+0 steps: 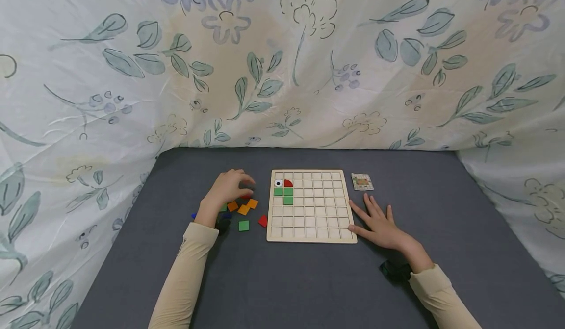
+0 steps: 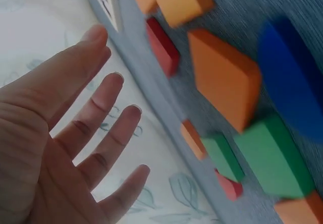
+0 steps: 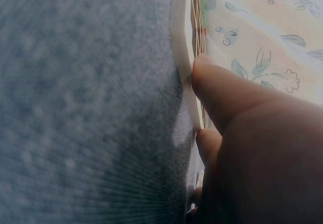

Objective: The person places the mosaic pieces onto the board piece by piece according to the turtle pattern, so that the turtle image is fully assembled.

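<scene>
I have the left hand by the tiles left of the board, fingers parted and holding nothing, and the right hand's spread fingers touching the board's right edge, so I should pinch one tile and keep the board steady.

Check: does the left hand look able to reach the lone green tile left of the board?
Probably yes: the left hand is nearby, seemingly holding nothing, and the green tile lies uncovered, apart from the orange tiles.
</scene>
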`<action>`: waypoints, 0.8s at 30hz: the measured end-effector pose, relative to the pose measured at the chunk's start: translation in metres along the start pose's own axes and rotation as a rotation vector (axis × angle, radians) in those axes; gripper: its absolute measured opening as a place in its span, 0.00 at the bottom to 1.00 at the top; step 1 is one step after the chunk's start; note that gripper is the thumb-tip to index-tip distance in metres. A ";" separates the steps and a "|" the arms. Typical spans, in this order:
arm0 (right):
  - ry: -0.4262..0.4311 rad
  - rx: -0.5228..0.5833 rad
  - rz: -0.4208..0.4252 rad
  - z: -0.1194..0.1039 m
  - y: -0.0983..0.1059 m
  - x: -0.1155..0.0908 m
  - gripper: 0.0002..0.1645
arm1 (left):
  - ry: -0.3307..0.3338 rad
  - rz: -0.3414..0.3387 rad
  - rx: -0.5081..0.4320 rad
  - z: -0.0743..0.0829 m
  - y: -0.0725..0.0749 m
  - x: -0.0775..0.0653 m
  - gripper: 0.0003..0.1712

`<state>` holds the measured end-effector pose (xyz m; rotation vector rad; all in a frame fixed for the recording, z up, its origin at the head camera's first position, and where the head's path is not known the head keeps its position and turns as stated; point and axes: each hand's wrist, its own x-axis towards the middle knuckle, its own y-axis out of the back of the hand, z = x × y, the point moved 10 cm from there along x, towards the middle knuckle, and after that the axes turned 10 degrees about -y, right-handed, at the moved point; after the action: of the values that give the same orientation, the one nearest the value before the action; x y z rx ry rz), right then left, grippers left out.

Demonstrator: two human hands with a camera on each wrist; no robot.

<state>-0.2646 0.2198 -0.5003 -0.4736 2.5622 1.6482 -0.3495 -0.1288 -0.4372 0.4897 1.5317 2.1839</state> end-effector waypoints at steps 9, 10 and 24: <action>-0.002 0.006 0.000 0.001 -0.001 0.000 0.46 | 0.007 -0.059 0.022 -0.016 -0.002 -0.008 0.17; -0.002 0.006 -0.001 0.001 -0.001 0.000 0.46 | 0.003 -0.066 0.024 -0.017 -0.003 -0.009 0.17; -0.003 0.009 -0.007 0.000 -0.001 0.000 0.45 | 0.006 -0.114 0.029 -0.024 -0.010 -0.010 0.16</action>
<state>-0.2641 0.2199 -0.5011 -0.4795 2.5613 1.6338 -0.3518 -0.1503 -0.4545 0.3959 1.5574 2.0812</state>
